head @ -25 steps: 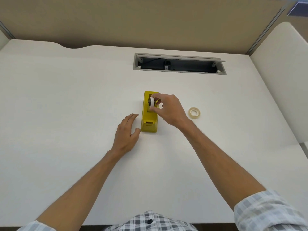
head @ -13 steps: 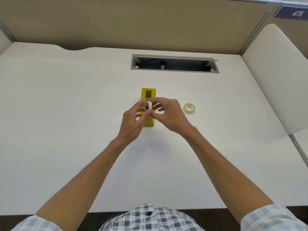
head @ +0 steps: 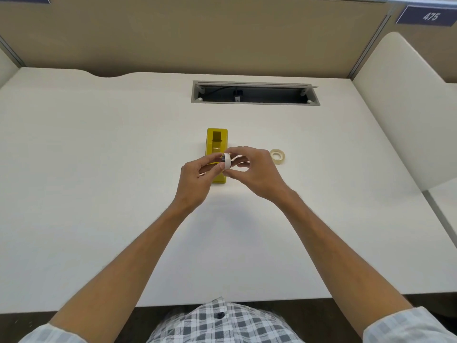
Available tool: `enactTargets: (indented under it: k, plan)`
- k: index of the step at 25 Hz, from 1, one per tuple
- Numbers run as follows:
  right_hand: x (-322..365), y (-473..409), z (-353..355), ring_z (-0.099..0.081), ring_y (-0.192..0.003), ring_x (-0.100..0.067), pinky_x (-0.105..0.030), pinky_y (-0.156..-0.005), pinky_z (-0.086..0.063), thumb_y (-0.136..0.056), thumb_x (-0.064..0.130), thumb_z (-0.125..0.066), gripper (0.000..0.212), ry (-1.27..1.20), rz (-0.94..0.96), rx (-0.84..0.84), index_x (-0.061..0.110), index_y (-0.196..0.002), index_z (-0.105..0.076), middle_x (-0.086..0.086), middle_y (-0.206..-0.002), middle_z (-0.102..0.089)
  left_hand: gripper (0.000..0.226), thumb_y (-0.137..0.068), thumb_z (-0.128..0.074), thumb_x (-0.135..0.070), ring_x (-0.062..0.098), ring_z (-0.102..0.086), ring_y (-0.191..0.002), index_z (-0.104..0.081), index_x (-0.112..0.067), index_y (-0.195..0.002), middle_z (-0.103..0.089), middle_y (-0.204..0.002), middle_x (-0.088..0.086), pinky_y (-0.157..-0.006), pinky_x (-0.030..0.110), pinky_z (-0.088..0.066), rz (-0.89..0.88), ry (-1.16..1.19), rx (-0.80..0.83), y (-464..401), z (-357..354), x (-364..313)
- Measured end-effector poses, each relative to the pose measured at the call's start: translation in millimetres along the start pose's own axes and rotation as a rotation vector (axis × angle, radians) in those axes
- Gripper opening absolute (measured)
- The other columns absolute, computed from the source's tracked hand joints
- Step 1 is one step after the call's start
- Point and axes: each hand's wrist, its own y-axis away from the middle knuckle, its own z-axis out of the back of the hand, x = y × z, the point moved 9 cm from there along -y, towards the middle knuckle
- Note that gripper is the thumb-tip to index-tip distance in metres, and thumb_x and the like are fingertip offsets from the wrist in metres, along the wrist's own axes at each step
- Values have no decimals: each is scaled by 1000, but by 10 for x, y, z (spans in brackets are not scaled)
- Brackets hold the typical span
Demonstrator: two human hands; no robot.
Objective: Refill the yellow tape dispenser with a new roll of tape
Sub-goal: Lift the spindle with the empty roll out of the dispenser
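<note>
The yellow tape dispenser [head: 217, 142] lies on the white desk [head: 99, 169] at its middle, with its roll slot showing as a dark, bare rectangle. Just above its near end I hold a small white spool with a dark hub [head: 226, 161]. My right hand [head: 252, 172] pinches the spool from the right and my left hand [head: 197, 179] pinches it from the left. A roll of pale tape [head: 277, 156] lies flat on the desk to the right of my right hand, apart from it.
An open grey cable tray [head: 254, 92] is sunk into the desk behind the dispenser. A tan partition [head: 197, 33] runs along the back and a white side panel [head: 408, 107] stands at the right.
My right hand lifted the white spool out of the dispenser. My left hand rose from the desk and took hold of the spool too. The dispenser's slot now shows empty.
</note>
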Motion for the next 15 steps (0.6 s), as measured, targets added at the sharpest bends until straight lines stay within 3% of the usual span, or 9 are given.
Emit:
enactTargets:
  k: [5,10,15]
  plan:
    - [-25,44,19,-71,-90,-10,-33,-87,-58,-76,16,-84,43,12,-2,-3,14,-115,-69,1,-101,-73,25,-88,-69,-15,9,-71,-99,-72,-11,-113,-75,-105,4,-86,20,-54,-17,-38,-23,39,-28,-31]
    - [-47,77,92,-68,-92,-6,-25,-79,-55,-73,24,-86,43,114,14,-17,20,-112,-69,7,-107,-70,18,-90,-68,-17,3,-66,-101,-68,-16,-108,-72,-107,0,-72,12,-50,-70,-125,-5,67,-42,-103]
    - [-59,107,101,-67,-96,-1,-18,-77,-51,-72,27,-86,44,124,7,-18,22,-111,-67,10,-105,-72,17,-92,-65,-19,7,-67,-100,-66,-18,-109,-72,-104,-1,-83,23,-55,-61,-171,11,86,-67,-93]
